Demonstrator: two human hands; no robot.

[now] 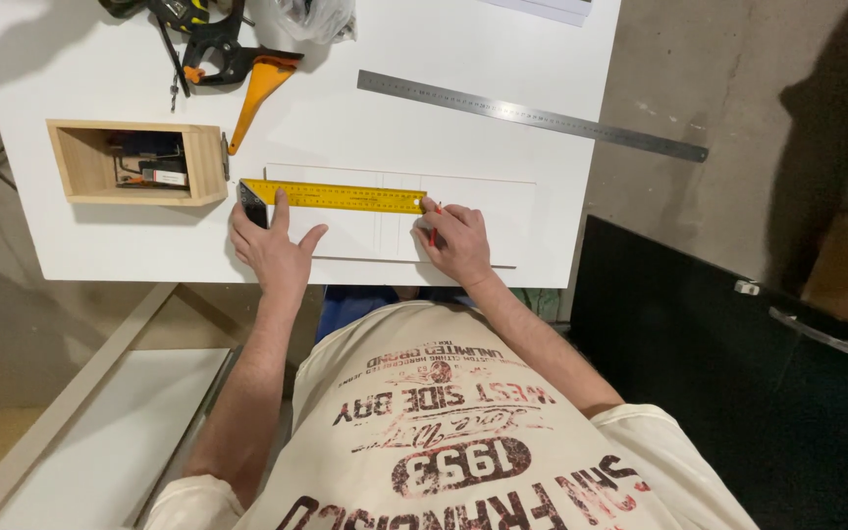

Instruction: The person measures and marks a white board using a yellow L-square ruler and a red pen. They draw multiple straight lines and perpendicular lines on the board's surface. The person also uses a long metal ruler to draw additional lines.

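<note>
A yellow try square [336,196] lies along the far edge of a white board [483,211] on the white table [80,245]. My left hand [272,245] presses flat on the square's dark handle end, fingers spread. My right hand [455,240] holds a red pencil [433,228] against the board just below the ruler's right end. Faint pencil lines cross the board near the pencil tip.
A small open wooden box [139,162] with items inside stands left of the square. A long steel ruler [532,116] lies diagonally at the back. Black and orange clamps [233,64] sit at the table's far edge. A black cabinet [738,373] stands to the right.
</note>
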